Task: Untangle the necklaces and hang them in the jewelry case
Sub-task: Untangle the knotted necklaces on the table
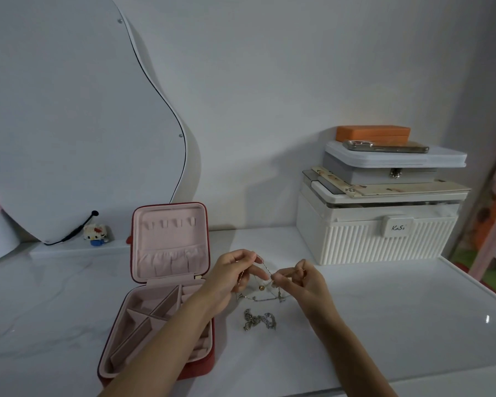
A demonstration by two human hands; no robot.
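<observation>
A red jewelry case (171, 285) with pink lining lies open on the white table, its lid upright with small hooks and a gathered pocket. Just right of it, my left hand (232, 277) and my right hand (304, 285) each pinch a thin gold chain (266, 269) stretched between them above the table. More tangled gold chain with a small gold bead (260, 288) hangs below the hands down to the table. A silver necklace (259, 320) lies in a heap nearer to me.
A white ribbed storage box (375, 236) stands at the back right, stacked with a grey box, an orange case (372, 134) and a phone. A wavy mirror (69, 116) leans against the wall at the left, with a small toy figure (95, 232) beside it.
</observation>
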